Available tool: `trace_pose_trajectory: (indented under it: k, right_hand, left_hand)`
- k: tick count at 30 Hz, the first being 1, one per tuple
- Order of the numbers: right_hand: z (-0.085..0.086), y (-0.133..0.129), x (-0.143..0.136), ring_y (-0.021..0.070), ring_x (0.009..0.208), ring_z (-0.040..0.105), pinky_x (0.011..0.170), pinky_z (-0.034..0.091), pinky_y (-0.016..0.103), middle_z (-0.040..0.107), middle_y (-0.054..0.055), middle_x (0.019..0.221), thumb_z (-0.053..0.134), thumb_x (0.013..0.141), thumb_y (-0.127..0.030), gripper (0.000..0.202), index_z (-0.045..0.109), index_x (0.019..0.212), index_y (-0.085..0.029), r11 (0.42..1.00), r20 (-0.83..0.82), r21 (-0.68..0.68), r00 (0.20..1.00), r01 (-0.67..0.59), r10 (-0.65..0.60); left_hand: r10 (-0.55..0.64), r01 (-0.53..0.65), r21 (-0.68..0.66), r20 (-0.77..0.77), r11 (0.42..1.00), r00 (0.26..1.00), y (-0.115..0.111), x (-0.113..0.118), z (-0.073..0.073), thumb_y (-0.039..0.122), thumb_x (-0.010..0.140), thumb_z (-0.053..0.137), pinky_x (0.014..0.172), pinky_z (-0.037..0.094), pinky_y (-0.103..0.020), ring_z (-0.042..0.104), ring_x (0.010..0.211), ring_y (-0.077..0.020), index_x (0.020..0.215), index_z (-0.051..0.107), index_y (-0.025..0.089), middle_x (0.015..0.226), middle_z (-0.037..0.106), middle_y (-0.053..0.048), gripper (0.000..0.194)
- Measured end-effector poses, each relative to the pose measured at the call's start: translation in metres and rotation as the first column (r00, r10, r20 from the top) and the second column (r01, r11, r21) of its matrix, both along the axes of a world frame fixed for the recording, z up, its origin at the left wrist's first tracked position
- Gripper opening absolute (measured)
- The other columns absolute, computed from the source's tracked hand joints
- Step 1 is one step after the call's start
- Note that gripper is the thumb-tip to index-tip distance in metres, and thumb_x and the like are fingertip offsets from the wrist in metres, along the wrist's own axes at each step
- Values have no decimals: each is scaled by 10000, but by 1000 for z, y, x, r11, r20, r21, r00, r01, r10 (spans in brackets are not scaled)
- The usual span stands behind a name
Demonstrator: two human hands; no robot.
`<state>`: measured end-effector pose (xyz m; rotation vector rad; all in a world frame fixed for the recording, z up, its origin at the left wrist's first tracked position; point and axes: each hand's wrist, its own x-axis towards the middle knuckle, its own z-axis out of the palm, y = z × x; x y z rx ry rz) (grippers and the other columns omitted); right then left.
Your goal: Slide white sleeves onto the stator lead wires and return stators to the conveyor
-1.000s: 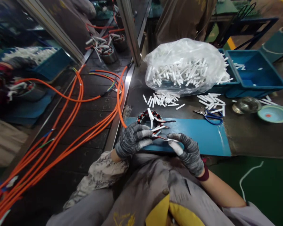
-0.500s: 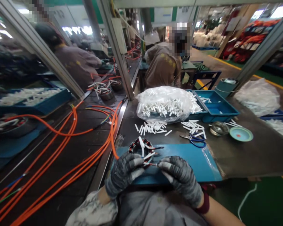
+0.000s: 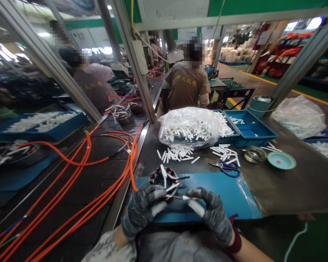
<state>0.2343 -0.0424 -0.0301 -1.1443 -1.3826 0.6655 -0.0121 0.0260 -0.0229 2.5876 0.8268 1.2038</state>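
Observation:
A ring-shaped motor stator (image 3: 153,177) with dark windings sits on a blue mat (image 3: 224,193) in front of me. White sleeves and wire leads stick up from it, one thick white sleeve (image 3: 163,171) standing highest. My left hand (image 3: 144,205), in a grey glove, is closed at the stator's near left side with its fingertips pinching a wire lead (image 3: 177,197). From the right, my gloved right hand (image 3: 211,209) pinches a small white sleeve (image 3: 186,198) between thumb and forefinger at that lead's end. A dark-tipped lead (image 3: 183,178) points right, beyond the hands.
Loose white sleeves (image 3: 176,154) lie behind the mat, near blue-handled scissors (image 3: 229,169). Farther back are a filled plastic bag (image 3: 188,125) and blue bins (image 3: 255,133). A metal bowl (image 3: 254,154) and green dish (image 3: 281,160) stand right; orange cables (image 3: 120,174) run left. Two co-workers sit ahead.
The right fingers have shifted slightly and opened a little around the lead's end, where a white sleeve now shows. My left hand keeps its hold. The camera view has tilted up slightly.

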Motion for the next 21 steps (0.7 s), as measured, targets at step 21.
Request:
trace_pose_trajectory:
  k: [21]
  right_hand:
    - [11, 9, -19, 220, 963, 709, 885, 603, 382, 759, 119, 1073, 426, 1053, -190, 281, 679, 1166, -149, 902, 777, 312, 627, -297, -63]
  left_hand:
    - [157, -121, 288, -106, 950, 982, -18, 11, -20, 143, 967, 557, 924, 600, -325, 740, 980, -168, 1152, 643, 207, 1038, 777, -48, 214]
